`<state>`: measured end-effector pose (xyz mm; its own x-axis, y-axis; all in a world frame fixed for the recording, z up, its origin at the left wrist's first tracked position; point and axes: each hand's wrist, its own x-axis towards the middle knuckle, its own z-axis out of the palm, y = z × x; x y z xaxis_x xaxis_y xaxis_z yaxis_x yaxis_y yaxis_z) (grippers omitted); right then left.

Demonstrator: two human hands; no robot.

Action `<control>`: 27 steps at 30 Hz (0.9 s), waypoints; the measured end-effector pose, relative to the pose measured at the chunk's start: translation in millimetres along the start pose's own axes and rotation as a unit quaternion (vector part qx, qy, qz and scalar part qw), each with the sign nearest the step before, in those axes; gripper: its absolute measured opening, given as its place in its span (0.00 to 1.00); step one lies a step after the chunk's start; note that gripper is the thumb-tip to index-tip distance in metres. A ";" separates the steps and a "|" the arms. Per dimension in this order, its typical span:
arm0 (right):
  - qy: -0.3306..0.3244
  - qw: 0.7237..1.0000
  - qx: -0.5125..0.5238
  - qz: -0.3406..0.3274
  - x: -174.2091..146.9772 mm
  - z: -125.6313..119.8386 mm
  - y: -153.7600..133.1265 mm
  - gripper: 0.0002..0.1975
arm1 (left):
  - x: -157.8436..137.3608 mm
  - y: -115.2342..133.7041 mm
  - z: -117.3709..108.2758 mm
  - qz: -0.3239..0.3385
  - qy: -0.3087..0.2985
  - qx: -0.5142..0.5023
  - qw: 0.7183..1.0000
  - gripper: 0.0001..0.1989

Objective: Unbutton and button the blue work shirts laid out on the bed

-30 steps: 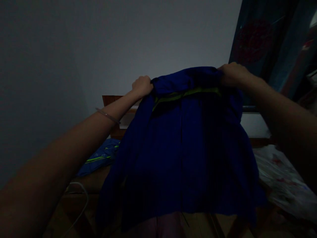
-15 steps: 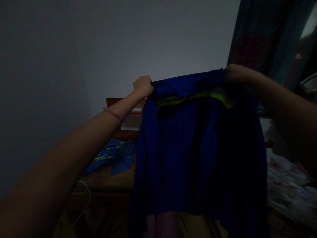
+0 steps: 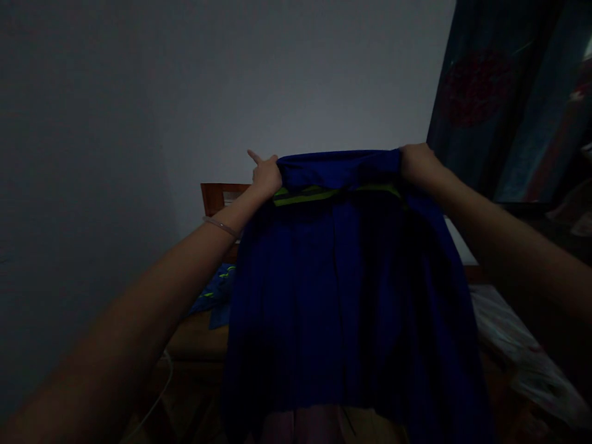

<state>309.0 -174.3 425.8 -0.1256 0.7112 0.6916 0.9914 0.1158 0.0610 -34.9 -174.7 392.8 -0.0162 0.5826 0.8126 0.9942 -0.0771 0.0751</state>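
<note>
A dark blue jacket (image 3: 314,277) with a yellow-green stripe near its top hangs spread out in front of me. My left hand (image 3: 268,177) grips its upper left corner, one finger sticking out away from the cloth. At the upper right corner, my right hand (image 3: 419,163) is closed on the fabric. The top edge is stretched between both hands and folds over toward me. Dim light hides much of the jacket's lower part and sides. A bracelet (image 3: 221,226) circles my left wrist.
Behind the jacket is a wooden bench (image 3: 198,339), with another blue garment (image 3: 219,293) with yellow-green trim lying on it. White plastic bags (image 3: 513,333) are at the right. A pale cable (image 3: 161,388) hangs at lower left. A dark window or door (image 3: 499,111) is at upper right.
The jacket's top edge has become more level as my right hand moved slightly down and left. A finger of my left hand now points outward. The view has shifted a little.
</note>
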 end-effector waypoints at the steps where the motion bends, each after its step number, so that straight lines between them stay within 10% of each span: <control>1: 0.011 1.000 0.010 -0.004 2.3 17.0 3.4 0.14 | -8.5 -2.3 6.1 0.002 0.033 0.001 0.999 0.17; 5: 0.009 0.999 0.037 -0.035 -4.2 106.6 8.7 0.14 | -45.1 -24.4 52.4 -0.041 0.082 0.025 0.995 0.15; 15: -0.086 0.987 0.072 -0.112 -92.7 318.9 -37.6 0.15 | -126.4 -64.3 244.1 -0.165 -0.097 -0.060 0.980 0.16; 22: -0.079 0.981 0.065 -0.162 -119.0 366.8 -18.9 0.28 | -193.3 -47.1 334.4 -0.017 -0.122 -0.186 0.975 0.23; 27: -0.083 0.992 0.081 -0.052 -167.8 357.6 46.6 0.28 | -204.1 -20.5 314.8 -0.064 -0.070 -0.168 0.981 0.21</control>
<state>363.1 -40.3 55.3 -0.2438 0.7928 0.5586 0.9557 0.2945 -0.0008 -18.5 -37.4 43.4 -0.1011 0.7088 0.6982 0.8937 -0.2436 0.3768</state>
